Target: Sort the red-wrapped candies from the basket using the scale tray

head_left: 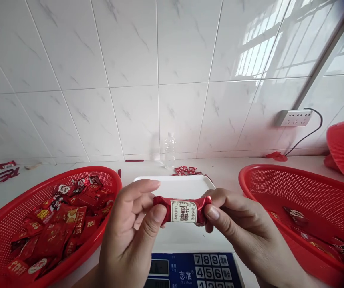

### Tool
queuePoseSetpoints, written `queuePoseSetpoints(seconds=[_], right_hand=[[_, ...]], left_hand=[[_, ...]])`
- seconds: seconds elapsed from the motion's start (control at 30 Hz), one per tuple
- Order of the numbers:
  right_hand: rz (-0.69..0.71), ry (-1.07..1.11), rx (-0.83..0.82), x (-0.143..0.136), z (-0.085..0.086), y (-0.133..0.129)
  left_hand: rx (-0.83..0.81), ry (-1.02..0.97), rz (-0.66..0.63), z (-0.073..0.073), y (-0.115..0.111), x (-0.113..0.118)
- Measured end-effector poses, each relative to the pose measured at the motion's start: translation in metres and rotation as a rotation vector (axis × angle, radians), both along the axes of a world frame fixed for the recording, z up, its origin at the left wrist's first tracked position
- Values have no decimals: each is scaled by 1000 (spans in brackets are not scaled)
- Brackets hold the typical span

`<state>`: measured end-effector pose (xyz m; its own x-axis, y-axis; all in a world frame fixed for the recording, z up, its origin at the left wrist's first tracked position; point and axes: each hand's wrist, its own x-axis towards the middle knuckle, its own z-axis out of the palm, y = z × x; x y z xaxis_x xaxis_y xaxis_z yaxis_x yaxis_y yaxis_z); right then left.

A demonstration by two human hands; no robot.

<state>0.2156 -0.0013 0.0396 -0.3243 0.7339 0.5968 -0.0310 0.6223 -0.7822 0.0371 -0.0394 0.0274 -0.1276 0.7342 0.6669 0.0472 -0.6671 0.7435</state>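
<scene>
L grip (129, 228) & R grip (244, 226) pinch red candy (182, 210) w/ cream label (186, 214) over "志准" scale (186, 269).

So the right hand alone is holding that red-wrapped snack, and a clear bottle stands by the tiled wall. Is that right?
Not quite: the head view shows the left hand and right hand each holding an end of the red-wrapped snack.

Red wrapper (184, 211), far packets (182, 170) perhaps speckled

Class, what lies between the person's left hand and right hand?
In the head view, a small red-and-cream wrapped packet spans the gap, one end held by the left hand, the other by the right hand.
</scene>
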Motion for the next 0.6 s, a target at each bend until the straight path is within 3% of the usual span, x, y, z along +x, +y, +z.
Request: queuePoseSetpoints(seconds=[0.13,0.2,0.43,0.6], right_hand=[[-92,12,78,1,1,2],[-101,44,88,1,0,2],[-131,110,224,6,-5,-2],[-155,102,285,8,-6,-6]], left_hand=[[141,129,207,-3,-4,2],[167,160,244,-3,-5,1],[86,116,64,8,0,-4],[105,43,-31,6,3,-9]])
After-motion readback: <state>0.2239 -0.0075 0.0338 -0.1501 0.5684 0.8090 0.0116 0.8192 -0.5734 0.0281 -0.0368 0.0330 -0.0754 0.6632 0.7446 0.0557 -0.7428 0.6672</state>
